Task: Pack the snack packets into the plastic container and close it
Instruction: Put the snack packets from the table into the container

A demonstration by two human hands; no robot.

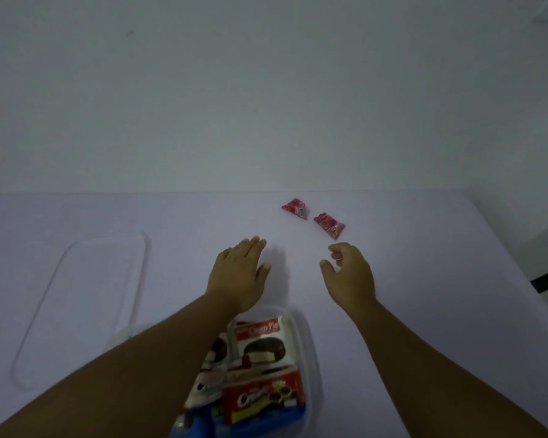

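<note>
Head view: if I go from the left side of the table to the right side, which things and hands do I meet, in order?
Clear lid → left hand → first red packet → second red packet → right hand. I leave out the container, as it lies under the left arm and overlaps the hands in this order.

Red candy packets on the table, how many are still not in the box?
2. One small red packet lies near the table's far edge; the other red packet lies just right of it, beyond the right hand. More could be hidden in the container.
</note>
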